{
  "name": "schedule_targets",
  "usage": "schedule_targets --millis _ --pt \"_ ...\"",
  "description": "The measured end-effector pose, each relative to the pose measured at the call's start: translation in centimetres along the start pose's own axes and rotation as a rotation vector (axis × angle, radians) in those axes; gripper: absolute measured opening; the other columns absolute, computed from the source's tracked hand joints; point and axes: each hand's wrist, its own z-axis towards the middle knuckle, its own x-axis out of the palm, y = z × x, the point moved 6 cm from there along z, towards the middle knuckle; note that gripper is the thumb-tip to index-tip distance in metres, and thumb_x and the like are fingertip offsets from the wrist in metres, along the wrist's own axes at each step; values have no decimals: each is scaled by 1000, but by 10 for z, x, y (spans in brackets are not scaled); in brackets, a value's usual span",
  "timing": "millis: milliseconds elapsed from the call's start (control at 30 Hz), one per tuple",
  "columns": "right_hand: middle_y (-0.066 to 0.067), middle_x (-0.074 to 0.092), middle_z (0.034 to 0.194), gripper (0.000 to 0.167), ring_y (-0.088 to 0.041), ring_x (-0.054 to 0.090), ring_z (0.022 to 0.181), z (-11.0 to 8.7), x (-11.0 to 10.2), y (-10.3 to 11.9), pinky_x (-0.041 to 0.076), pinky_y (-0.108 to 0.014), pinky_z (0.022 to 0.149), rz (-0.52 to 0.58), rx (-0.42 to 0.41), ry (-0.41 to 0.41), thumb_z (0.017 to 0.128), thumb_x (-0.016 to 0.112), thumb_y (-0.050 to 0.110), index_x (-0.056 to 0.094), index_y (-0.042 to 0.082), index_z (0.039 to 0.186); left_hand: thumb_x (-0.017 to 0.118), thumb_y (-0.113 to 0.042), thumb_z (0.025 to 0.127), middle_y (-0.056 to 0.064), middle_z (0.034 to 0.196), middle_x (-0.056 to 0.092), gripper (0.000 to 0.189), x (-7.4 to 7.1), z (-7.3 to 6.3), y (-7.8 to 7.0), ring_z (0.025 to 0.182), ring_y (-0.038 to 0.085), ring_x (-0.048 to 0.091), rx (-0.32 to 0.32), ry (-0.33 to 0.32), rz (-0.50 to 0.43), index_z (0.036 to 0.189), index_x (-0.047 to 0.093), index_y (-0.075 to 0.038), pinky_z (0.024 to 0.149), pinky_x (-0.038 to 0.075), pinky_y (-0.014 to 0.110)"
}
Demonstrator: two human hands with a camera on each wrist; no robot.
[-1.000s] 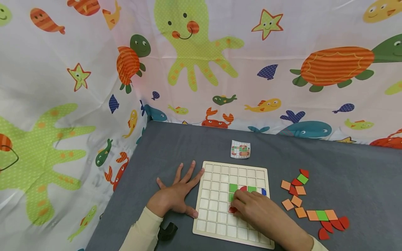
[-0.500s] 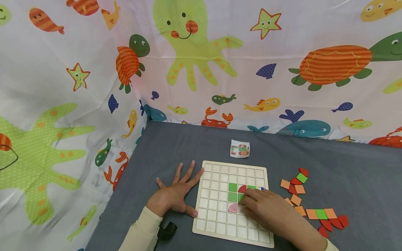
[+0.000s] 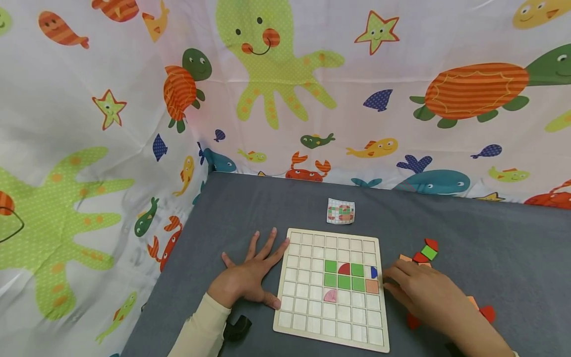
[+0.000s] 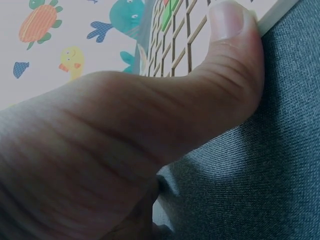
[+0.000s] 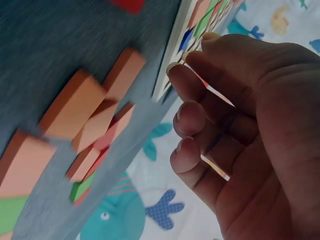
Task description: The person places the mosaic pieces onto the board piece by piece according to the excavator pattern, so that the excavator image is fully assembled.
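Observation:
My left hand [image 3: 247,280] lies spread on the table, a fingertip and the thumb at the left edge of a wooden grid board [image 3: 308,315]. In the left wrist view that thumb [image 4: 235,75] presses on the board's rim. Tiles sit in the board's cells: several green squares [image 3: 344,282], a red quarter-circle [image 3: 344,268], a blue piece [image 3: 373,272], an orange square [image 3: 372,286] and a pink quarter-circle [image 3: 330,296]. Just right of the board hovers my right hand [image 3: 430,297], fingers loosely bent. Nothing is between them in the right wrist view.
Loose tiles lie right of the board, partly hidden by my right hand: orange squares [image 5: 75,107], a green square [image 3: 429,252] and red pieces [image 3: 487,313]. A small patterned card [image 3: 341,211] lies behind the board. A printed sea-animal cloth [image 3: 285,144] hangs behind the table.
My right hand has left the pink quarter-circle's cell and moved right, off the board toward the loose tiles. The orange square in the board has come into view. My left hand stays put.

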Motion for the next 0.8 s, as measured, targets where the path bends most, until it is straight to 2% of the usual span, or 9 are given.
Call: schedule_targets --millis 167,233,367,500,567,633,800 --pt "10 69 103 31 -11 69 91 -9 0 -14 64 -41 79 5 66 46 84 92 33 80 25 110 96 -62 64 -10 177 -17 141 -8 -6 -8 161 36 -20 -12 24 3 169 2 -48 91 -12 98" --pt "9 70 104 32 -10 67 88 -13 0 -18 64 -41 79 2 89 48 83 93 33 79 25 110 96 -63 63 -12 176 -20 143 -5 -4 -5 161 36 -22 2 16 -15 168 -1 -51 88 -16 97" --pt "13 65 97 30 -5 57 76 -20 1 -23 59 -36 71 -11 90 2 82 94 31 76 27 106 93 -69 61 -15 175 -22 144 0 -1 1 161 35 -23 26 -8 -16 166 -4 -55 84 -18 97" --pt "14 63 96 34 -4 52 74 -25 3 -26 57 -35 67 -13 84 -11 79 95 33 74 28 105 93 -71 60 -15 175 -22 144 -2 -3 -1 161 34 -22 31 -18 -1 166 -4 -55 85 -13 100" --pt "12 64 98 36 -5 54 76 -26 5 -28 58 -37 69 -11 89 -2 78 95 34 74 28 106 93 -72 58 -15 175 -22 145 0 -1 2 161 35 -24 42 -20 6 166 -3 -55 82 -16 99" --pt "11 66 101 36 -7 56 77 -27 6 -29 59 -39 70 -6 103 15 78 95 36 75 28 107 94 -68 60 -14 175 -21 144 -4 -4 -2 161 34 -23 23 -7 0 166 -3 -55 86 -15 99" --pt "9 67 104 36 -9 58 79 -27 9 -31 59 -41 72 7 136 67 79 94 37 75 28 108 95 -66 61 -16 174 -23 144 -2 -2 -1 161 32 -24 3 7 -19 165 -4 -56 88 -17 97"
